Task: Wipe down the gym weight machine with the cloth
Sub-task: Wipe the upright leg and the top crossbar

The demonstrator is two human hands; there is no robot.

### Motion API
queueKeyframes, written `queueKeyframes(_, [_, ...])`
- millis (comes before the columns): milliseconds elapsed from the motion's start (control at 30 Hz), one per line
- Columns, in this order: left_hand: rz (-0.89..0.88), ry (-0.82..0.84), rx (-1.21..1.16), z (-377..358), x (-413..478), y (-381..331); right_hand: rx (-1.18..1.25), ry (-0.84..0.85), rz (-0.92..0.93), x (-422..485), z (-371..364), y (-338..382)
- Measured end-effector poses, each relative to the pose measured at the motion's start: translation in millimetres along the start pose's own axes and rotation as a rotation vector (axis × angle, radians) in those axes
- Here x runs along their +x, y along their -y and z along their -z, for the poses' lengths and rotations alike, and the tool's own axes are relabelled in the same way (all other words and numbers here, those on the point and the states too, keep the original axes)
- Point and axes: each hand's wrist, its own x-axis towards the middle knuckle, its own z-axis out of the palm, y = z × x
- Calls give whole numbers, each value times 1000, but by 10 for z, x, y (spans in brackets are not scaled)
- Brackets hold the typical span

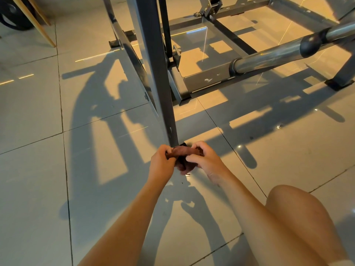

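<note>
Two bare hands are seen just below the centre of the frame, both closed around one bunched, reddish-brown cloth. The cloth's left end is gripped by the left hand with curled fingers. Its right side is held by the right hand, with thumb and fingers pinched over it. Most of the cloth is covered by the fingers and its lower part is lost in shadow, so its full shape cannot be made out.

The cloth is held at the foot of a dark upright post of the weight machine, which runs from the top edge down to the hands. The post's base is hidden behind cloth and hands. Whether the cloth is wrapped round the post or only pressed against its front cannot be told.

The machine's upper part is cut off by the top edge. Its floor frame is spread across the upper right, where a chrome bar with a dark collar is cut off by the right edge. A bare knee at lower right is partly cut off by the bottom edge. In the upper left corner a dark round disc is only partly in view behind slanted wooden sticks. The tiled floor is crossed by hard shadows and orange patches of light.
</note>
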Motion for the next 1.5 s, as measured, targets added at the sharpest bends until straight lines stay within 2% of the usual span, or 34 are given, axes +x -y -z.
queueKeyframes(67, [16,-4,0,9,-18,-29,-61,-69,33,27,16,-16])
queueKeyframes(133, [15,33,-41,14,-25,-51,-304,-214,131,80,39,-43])
queueKeyframes(233, [116,219,-127,-4,-7,-53,-423,-412,286,106,2,-65])
queueKeyframes(333, [262,388,-345,-19,-11,-112,-414,-492,372,122,-79,-145])
queueKeyframes(400, [300,437,-424,-3,-13,-176,-378,-492,361,120,-106,-168])
queueKeyframes(467, [280,415,-326,18,2,-217,-343,-452,289,116,-96,-154])
queueKeyframes(533, [209,276,-139,13,22,-219,-313,-386,199,133,-81,-165])
queueKeyframes(633, [59,13,-164,-62,-7,-181,-131,-276,98,160,-117,-193])
queueKeyframes(700, [-101,48,-220,-137,-54,-137,164,-193,12,152,-164,-140])
queueKeyframes(767, [-202,202,-261,-180,-123,-112,333,-152,-33,133,-175,-78])
queueKeyframes(833, [-164,295,-385,-178,-151,-105,388,-221,-38,152,-143,-64])
queueKeyframes(867, [-134,272,-429,-171,-151,-103,409,-262,-42,168,-130,-63])
queueKeyframes(933, [-121,97,-444,-148,-153,-129,458,-299,-50,186,-148,-42])
queueKeyframes(1000, [-122,-89,-361,-120,-86,-111,569,-305,-59,195,-192,-18])
queueKeyframes(1033, [-114,-102,-312,-101,-52,-98,640,-298,-74,192,-212,-3])
queueKeyframes(1100, [11,65,-384,-60,-17,-104,747,-269,-118,184,-231,15])
queueKeyframes(1167, [157,217,-584,-42,-5,-154,744,-259,-132,188,-223,12])
queueKeyframes(1333, [94,87,-612,-81,5,-163,433,-292,-72,173,-280,-30])
queueKeyframes(1433, [95,117,-652,-78,-11,-163,498,-220,-118,173,-315,-48])
queueKeyframes(1500, [94,130,-658,-73,-10,-172,500,-238,-90,201,-348,-51])
